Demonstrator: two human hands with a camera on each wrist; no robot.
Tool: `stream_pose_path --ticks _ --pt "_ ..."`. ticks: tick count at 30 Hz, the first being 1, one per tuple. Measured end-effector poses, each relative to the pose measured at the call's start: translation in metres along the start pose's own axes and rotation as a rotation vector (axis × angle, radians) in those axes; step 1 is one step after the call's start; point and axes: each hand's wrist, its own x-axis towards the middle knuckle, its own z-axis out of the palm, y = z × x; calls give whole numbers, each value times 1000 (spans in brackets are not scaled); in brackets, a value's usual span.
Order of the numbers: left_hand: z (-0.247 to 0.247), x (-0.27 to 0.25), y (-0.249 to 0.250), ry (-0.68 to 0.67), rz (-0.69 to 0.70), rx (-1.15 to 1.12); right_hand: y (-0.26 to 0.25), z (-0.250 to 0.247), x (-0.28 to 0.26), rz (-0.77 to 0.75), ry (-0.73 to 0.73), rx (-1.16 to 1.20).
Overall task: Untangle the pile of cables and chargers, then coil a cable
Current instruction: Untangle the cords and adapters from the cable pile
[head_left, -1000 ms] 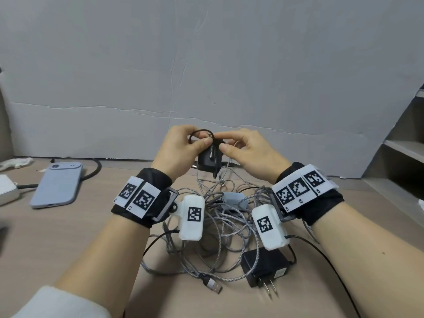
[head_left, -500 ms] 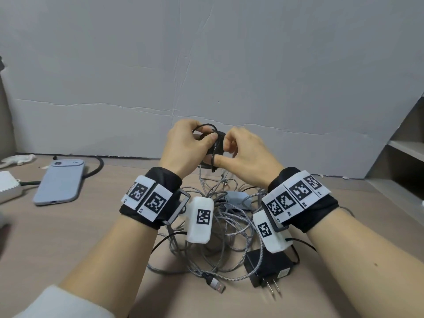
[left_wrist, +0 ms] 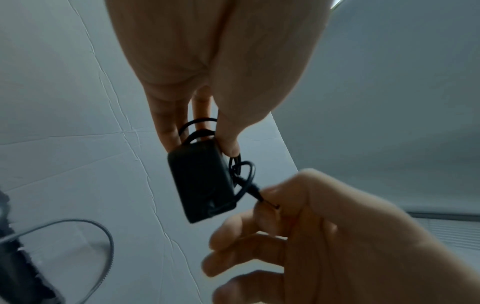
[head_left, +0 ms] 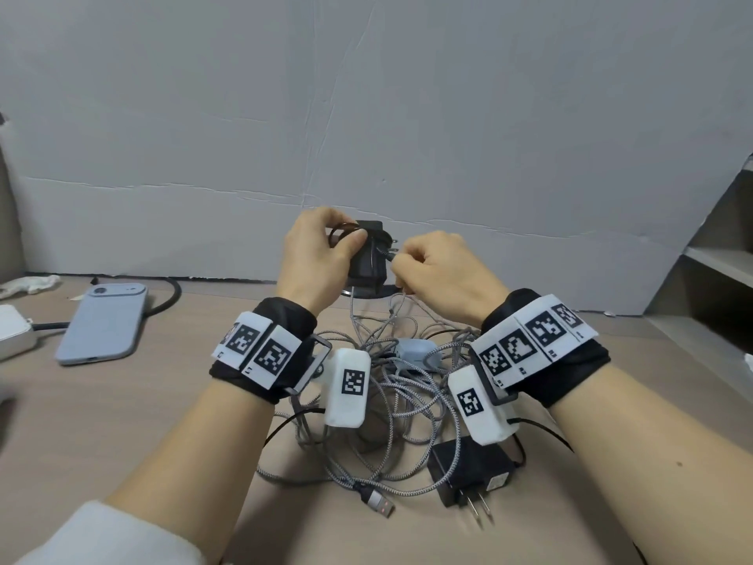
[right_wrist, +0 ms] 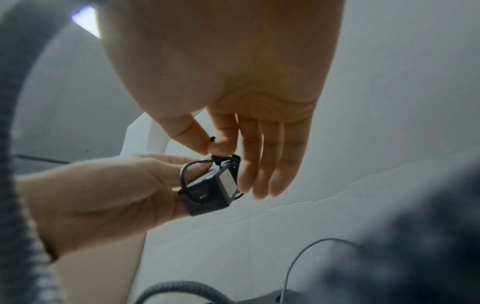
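I hold a small black charger (head_left: 368, 258) (left_wrist: 201, 181) (right_wrist: 210, 190) above the pile, in front of the wall. My left hand (head_left: 322, 254) grips its body between thumb and fingers, with thin black cable loops (left_wrist: 197, 128) over them. My right hand (head_left: 432, 271) pinches the end plug of that thin black cable (left_wrist: 253, 190) (right_wrist: 213, 139) between thumb and forefinger, right beside the charger. Under my wrists on the table (head_left: 142, 422) lies the tangle of grey braided cables (head_left: 391, 405), with a USB plug (head_left: 377, 503) sticking out at the front.
A second black charger (head_left: 468, 475) with prongs lies at the pile's right front. A grey-blue phone (head_left: 104, 324) lies at left, a white box (head_left: 12, 336) at the left edge, a thick black cable (head_left: 171, 295) behind them. Shelves (head_left: 717, 271) stand at right.
Both hands rose a little with the charger. The right hand left the charger's body and now pinches the cable's end plug; the charger has turned so its prongs point right.
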Motion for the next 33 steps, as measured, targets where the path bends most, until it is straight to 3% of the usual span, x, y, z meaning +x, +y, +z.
stream_pose_path --ticks 12,16,18,24,33 --pt "4 -1 3 6 39 -66 -4 18 10 102 134 60" --pt "-1 1 -1 101 40 -79 -12 18 8 241 72 506" --pt "-2 1 -3 111 35 -70 -14 17 7 281 109 663" --pt "-1 -1 1 -39 -35 -200 -7 6 11 319 318 841" --pt "-8 -10 16 -196 -144 -439 0 2 3 199 440 607"
